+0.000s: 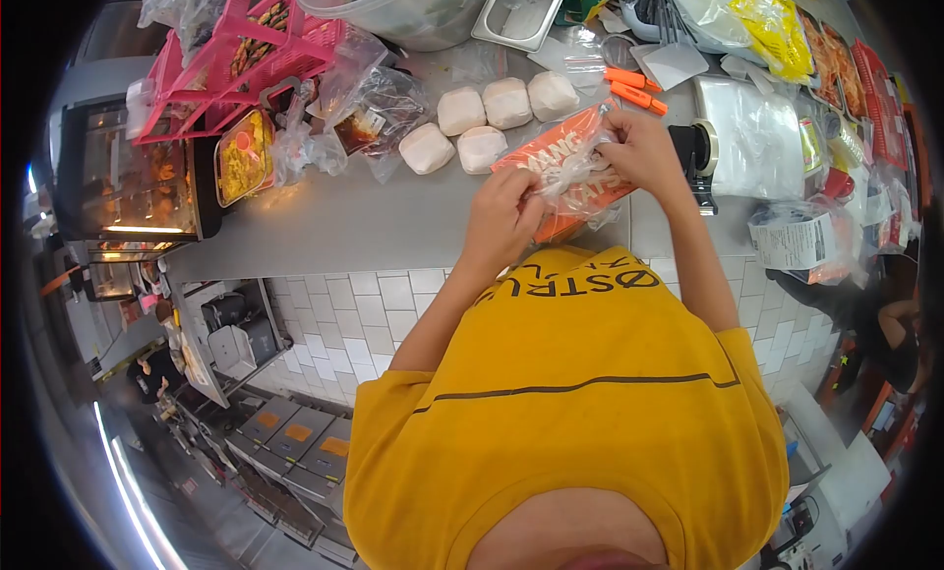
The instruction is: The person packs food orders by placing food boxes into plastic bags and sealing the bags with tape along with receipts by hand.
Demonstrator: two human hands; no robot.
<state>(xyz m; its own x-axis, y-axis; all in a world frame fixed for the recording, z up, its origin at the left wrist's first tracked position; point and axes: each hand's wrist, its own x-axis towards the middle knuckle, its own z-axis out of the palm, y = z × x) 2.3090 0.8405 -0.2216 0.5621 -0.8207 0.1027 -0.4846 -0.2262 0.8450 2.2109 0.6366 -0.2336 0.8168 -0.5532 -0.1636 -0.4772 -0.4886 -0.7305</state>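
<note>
An orange box with white lettering point(536, 155) sits in a clear plastic bag point(568, 169) at the counter's front edge, close to my yellow shirt. The bag's gathered top is bunched over the lettering. My left hand point(502, 221) pinches the plastic on the left side, fingers closed. On the right side, my right hand point(639, 149) is closed on another part of the bag's top. Several white paper-wrapped round bundles point(482, 149) rest just left of the box. Two orange markers point(637, 100) lie beyond my right hand.
Pink baskets point(226, 54), a tray of yellow food point(244, 157) and a glass-fronted warmer point(138, 181) stand left. A big clear tub point(403, 14) and a metal pan point(519, 14) are behind. Right are a black-and-silver device point(700, 157) and stacked clear bags point(749, 137).
</note>
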